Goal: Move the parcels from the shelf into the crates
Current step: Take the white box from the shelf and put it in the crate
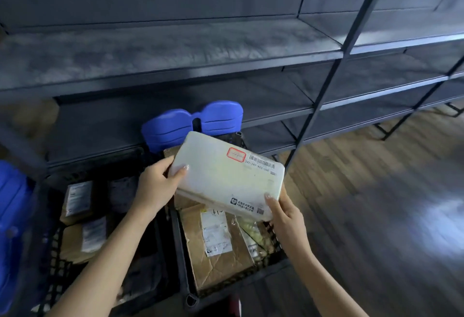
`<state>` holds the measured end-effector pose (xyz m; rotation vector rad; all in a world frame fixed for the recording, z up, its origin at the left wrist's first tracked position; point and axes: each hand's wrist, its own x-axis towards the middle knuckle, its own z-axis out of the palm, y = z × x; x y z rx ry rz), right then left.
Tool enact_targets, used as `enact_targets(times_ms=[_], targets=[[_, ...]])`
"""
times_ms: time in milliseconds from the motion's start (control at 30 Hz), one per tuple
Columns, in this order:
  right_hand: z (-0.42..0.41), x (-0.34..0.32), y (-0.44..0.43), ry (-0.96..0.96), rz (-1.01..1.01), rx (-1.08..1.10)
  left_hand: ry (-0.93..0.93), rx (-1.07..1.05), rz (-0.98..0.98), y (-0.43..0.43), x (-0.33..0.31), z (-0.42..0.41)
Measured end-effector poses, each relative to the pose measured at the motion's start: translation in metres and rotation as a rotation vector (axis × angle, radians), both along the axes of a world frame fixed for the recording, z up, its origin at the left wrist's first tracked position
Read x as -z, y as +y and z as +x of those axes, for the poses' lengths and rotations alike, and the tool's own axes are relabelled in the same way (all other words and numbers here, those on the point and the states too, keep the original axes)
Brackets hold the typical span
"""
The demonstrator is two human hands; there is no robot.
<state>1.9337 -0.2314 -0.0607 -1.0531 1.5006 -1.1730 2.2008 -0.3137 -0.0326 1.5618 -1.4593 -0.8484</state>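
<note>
I hold a flat white parcel with a barcode label and a red stamp, tilted above the right black crate. My left hand grips its left edge, thumb on top. My right hand grips its lower right corner. Brown cardboard parcels with white labels lie in the right crate below it. The left black crate holds more brown parcels. The dark metal shelf in front of me has bare boards.
A blue plastic chair back stands behind the crates, against the shelf. Another blue plastic object is at the far left. Wooden floor stretches to the right of the crates. Shelf uprights slant down toward the right crate.
</note>
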Motion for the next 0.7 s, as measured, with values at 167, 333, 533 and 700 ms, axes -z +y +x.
enact_targets(times_ms=[167,333,533,700], targets=[[-0.001,0.015,-0.020,-0.034,-0.001,0.110,-0.022,0.122,-0.027,-0.061,0.003,-0.022],[0.009,0.030,-0.043,-0.084,0.027,0.212,-0.084,0.212,0.012,-0.115,0.010,-0.036],[0.030,0.035,-0.053,-0.132,0.039,0.369,-0.120,0.363,0.038,-0.162,0.009,-0.048],[0.048,0.032,-0.057,-0.172,0.002,0.497,-0.071,0.542,0.063,-0.200,0.004,-0.063]])
